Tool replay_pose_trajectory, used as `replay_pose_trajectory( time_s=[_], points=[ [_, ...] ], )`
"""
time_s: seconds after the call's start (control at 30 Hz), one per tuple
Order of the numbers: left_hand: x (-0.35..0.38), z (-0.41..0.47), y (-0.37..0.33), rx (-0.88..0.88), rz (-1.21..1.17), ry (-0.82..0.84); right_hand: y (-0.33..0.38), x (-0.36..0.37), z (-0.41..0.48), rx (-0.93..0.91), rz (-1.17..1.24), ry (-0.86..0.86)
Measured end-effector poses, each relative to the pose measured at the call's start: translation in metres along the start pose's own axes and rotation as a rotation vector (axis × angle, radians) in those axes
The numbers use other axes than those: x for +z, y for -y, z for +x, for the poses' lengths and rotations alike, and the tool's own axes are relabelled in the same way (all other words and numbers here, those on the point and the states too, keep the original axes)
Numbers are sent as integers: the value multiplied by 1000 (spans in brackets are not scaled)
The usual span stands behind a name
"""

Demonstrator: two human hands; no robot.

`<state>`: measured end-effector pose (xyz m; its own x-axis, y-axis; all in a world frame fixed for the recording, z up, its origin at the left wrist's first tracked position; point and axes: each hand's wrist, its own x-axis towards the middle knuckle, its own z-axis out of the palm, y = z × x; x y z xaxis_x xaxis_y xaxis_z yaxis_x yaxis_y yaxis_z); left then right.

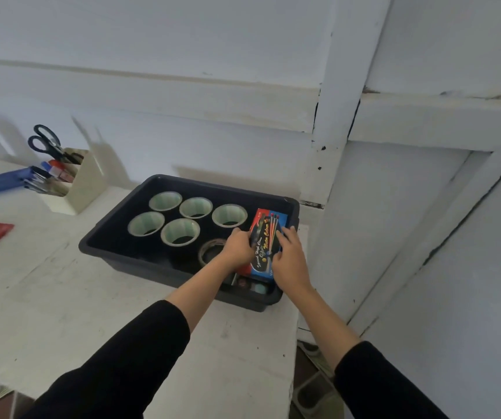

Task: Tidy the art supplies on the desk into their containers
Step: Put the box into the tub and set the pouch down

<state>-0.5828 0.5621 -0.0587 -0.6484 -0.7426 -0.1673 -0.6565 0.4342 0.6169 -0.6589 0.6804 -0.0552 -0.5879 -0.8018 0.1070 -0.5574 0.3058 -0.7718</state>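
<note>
I grip the red-and-blue watercolour box (268, 240) by both long edges, my left hand (238, 246) curled on one, my right hand (290, 258) on the other. A brown tape roll (208, 252) lies just beside my left hand, with five pale tape rolls (179, 235) beyond it. All sit in the black tub (98, 246), the box at its right end over small items I can't make out. Far to my left, a cream organizer (82, 189) holds scissors (45, 143) and pens.

Bin (213, 186) sitting on desk (61, 297), toward its right end. Five tape rolls (195, 204) lying in two rows inside, back-left; sixth roll (205, 249) lying nearer. Box (268, 237) lying at bin's right end, left hand (238, 246) and right hand (288, 255) holding its sides. Organizer (82, 182) standing behind-left of bin, scissors (46, 143) standing in it.
</note>
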Motion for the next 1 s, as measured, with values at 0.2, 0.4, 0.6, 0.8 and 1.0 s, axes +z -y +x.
replay_pose_trajectory(
  time_s=[0.2,0.4,0.6,0.8,1.0],
  points=[
    [-13,-29,2,-126,-437,-138,2,-4,-4,7,62,-11],
    [-60,-77,18,-9,-610,-529,12,-9,-8,-159,-462,56],
    [-96,-145,101,-88,-560,-708,43,27,-34,-440,-451,-139],
    [-141,-215,199,-195,-608,-834,118,153,-80,-667,-227,-52],
    [-196,-280,297,-324,-636,-910,196,284,-112,-641,-74,152]
  ],
)
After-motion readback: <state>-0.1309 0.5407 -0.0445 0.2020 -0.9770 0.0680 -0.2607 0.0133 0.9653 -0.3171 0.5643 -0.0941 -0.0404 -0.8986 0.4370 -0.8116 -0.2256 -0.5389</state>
